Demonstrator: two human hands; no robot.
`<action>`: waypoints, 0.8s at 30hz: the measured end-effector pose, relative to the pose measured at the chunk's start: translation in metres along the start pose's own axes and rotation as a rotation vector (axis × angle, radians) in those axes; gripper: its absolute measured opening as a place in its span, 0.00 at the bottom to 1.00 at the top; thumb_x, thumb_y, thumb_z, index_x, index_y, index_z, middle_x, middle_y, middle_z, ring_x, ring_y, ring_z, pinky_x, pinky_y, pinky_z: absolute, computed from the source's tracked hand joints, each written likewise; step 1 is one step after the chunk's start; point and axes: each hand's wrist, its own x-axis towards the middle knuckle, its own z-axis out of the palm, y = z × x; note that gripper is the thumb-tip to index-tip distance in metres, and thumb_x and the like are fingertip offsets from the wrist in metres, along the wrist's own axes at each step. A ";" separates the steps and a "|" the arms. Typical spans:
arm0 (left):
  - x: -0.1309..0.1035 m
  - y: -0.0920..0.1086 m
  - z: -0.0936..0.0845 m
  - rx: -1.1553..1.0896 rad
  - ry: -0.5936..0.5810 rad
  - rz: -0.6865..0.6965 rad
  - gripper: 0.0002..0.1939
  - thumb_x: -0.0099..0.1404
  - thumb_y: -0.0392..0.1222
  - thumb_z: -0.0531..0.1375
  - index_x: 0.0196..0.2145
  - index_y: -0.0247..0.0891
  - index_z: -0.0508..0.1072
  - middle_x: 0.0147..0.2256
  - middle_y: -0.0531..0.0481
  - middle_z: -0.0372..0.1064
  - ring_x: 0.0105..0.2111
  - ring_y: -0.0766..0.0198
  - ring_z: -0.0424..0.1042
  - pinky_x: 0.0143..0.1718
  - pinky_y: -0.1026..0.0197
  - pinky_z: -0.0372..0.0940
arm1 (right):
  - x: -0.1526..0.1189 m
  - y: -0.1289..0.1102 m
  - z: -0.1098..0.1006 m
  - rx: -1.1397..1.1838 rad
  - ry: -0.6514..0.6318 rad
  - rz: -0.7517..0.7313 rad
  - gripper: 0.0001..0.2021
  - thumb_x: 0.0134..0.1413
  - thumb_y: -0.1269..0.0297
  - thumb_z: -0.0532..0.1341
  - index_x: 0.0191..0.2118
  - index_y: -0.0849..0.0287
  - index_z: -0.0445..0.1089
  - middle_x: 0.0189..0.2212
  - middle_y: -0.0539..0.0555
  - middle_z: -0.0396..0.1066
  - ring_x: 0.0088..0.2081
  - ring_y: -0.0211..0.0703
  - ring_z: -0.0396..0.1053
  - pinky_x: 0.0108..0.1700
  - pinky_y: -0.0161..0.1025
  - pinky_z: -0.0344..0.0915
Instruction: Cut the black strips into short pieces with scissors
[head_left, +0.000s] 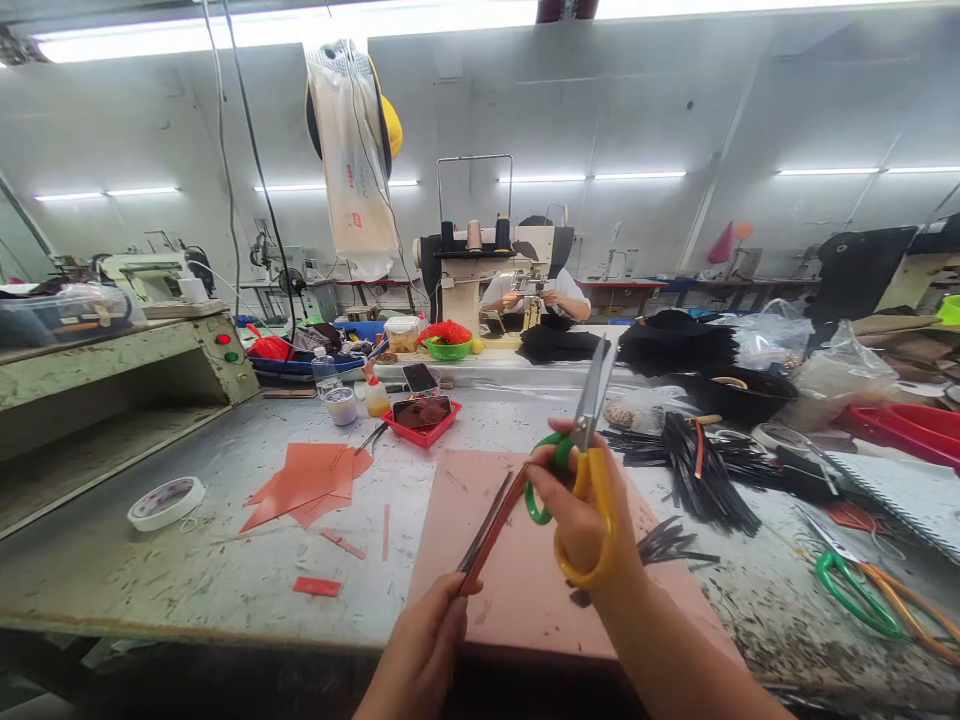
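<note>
My left hand (431, 635) pinches the lower end of a narrow red strip (499, 520) that has a thin black strip lying along it. In my right hand (589, 525) is a pair of scissors (592, 395) with one green and one yellow handle, the blades pointing up and away. The right fingertips also meet the strip's upper end; whether they grip it is hard to tell. Both hands are above a pinkish-brown board (517, 600). Black strips (675, 540) lie at the board's right edge, beside my right wrist.
Orange-red sheets (315, 480) and a white tape roll (166, 502) lie at left. A red tray (424, 430) holds a phone. Bundled black strips (701, 475) and another pair of scissors (862, 590) are at right. A co-worker (566, 295) sits behind a sewing machine (457, 270).
</note>
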 end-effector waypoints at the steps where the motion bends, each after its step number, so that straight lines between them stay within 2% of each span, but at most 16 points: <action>1: -0.001 -0.004 0.000 -0.029 -0.018 -0.024 0.30 0.56 0.67 0.50 0.38 0.38 0.69 0.17 0.61 0.42 0.17 0.70 0.45 0.18 0.65 0.41 | 0.007 -0.002 -0.005 -0.016 0.031 -0.035 0.16 0.44 0.69 0.61 0.42 0.55 0.61 0.25 0.45 0.65 0.25 0.36 0.65 0.24 0.32 0.62; 5: -0.005 -0.018 -0.002 -0.111 -0.058 -0.079 0.32 0.53 0.69 0.52 0.39 0.37 0.70 0.18 0.60 0.41 0.18 0.71 0.43 0.20 0.65 0.39 | 0.025 -0.008 -0.022 -0.042 0.131 -0.122 0.17 0.43 0.70 0.62 0.42 0.54 0.62 0.26 0.45 0.66 0.25 0.34 0.65 0.24 0.32 0.62; 9: -0.004 -0.023 -0.009 -0.122 -0.120 -0.134 0.29 0.54 0.67 0.52 0.39 0.37 0.68 0.17 0.61 0.45 0.18 0.71 0.45 0.20 0.66 0.42 | 0.030 -0.009 -0.033 -0.057 0.183 -0.147 0.19 0.42 0.70 0.63 0.44 0.54 0.62 0.26 0.45 0.66 0.26 0.34 0.65 0.26 0.32 0.63; 12: 0.002 -0.016 -0.017 -0.025 -0.225 -0.154 0.21 0.57 0.61 0.51 0.33 0.38 0.63 0.18 0.60 0.55 0.18 0.70 0.53 0.22 0.66 0.50 | 0.032 -0.008 -0.038 -0.110 0.214 -0.128 0.20 0.42 0.68 0.63 0.45 0.55 0.63 0.26 0.45 0.66 0.28 0.35 0.66 0.29 0.33 0.64; 14: 0.009 -0.007 -0.023 0.081 -0.277 -0.125 0.16 0.59 0.55 0.51 0.30 0.39 0.62 0.23 0.55 0.64 0.23 0.67 0.63 0.29 0.64 0.58 | 0.033 -0.007 -0.040 -0.134 0.228 -0.121 0.21 0.41 0.68 0.64 0.45 0.54 0.63 0.26 0.45 0.66 0.29 0.36 0.67 0.31 0.35 0.65; 16: 0.017 0.002 -0.028 0.234 -0.277 -0.084 0.12 0.59 0.49 0.51 0.29 0.38 0.65 0.28 0.51 0.68 0.31 0.62 0.67 0.36 0.61 0.59 | 0.034 -0.006 -0.042 -0.145 0.240 -0.106 0.21 0.41 0.67 0.64 0.45 0.54 0.63 0.26 0.45 0.66 0.29 0.36 0.67 0.32 0.35 0.65; 18: 0.025 0.008 -0.032 0.357 -0.252 -0.067 0.10 0.57 0.44 0.52 0.30 0.38 0.69 0.32 0.50 0.68 0.36 0.60 0.66 0.39 0.60 0.58 | 0.038 -0.002 -0.044 -0.151 0.248 -0.082 0.22 0.39 0.67 0.65 0.45 0.54 0.63 0.25 0.44 0.66 0.29 0.36 0.66 0.32 0.36 0.64; 21: 0.038 0.004 -0.034 0.376 -0.241 -0.089 0.08 0.54 0.40 0.54 0.29 0.38 0.72 0.32 0.51 0.69 0.36 0.60 0.65 0.39 0.61 0.57 | 0.044 0.006 -0.052 -0.206 0.207 -0.038 0.21 0.38 0.64 0.65 0.43 0.54 0.63 0.25 0.45 0.66 0.29 0.39 0.67 0.32 0.37 0.64; 24: 0.052 -0.010 -0.035 0.332 -0.249 -0.148 0.07 0.50 0.39 0.56 0.27 0.38 0.73 0.27 0.54 0.68 0.32 0.62 0.65 0.35 0.62 0.57 | 0.045 0.018 -0.068 -0.496 0.153 -0.026 0.21 0.40 0.58 0.64 0.43 0.55 0.64 0.26 0.48 0.67 0.29 0.42 0.67 0.34 0.41 0.64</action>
